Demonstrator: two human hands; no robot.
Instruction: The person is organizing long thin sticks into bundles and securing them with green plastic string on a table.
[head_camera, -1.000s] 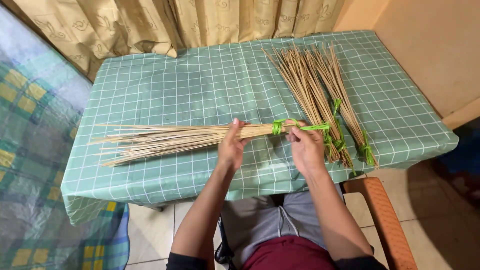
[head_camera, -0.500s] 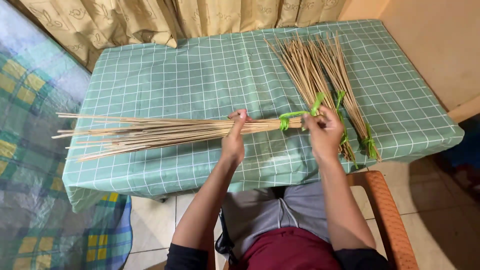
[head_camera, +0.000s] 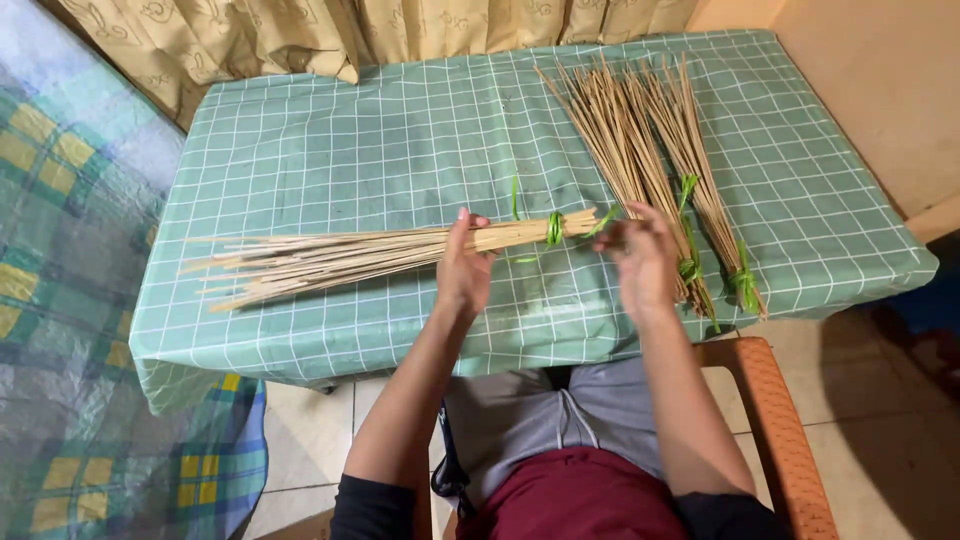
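hands (head_camera: 463, 268) grip stick bundle (head_camera: 340, 258) (green-tied)

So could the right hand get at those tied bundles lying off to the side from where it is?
Probably yes. The right hand sits just beside the tied bundles on the table, nothing lies between them, and their green-tied ends point toward the person. The left hand holds the other bundle.
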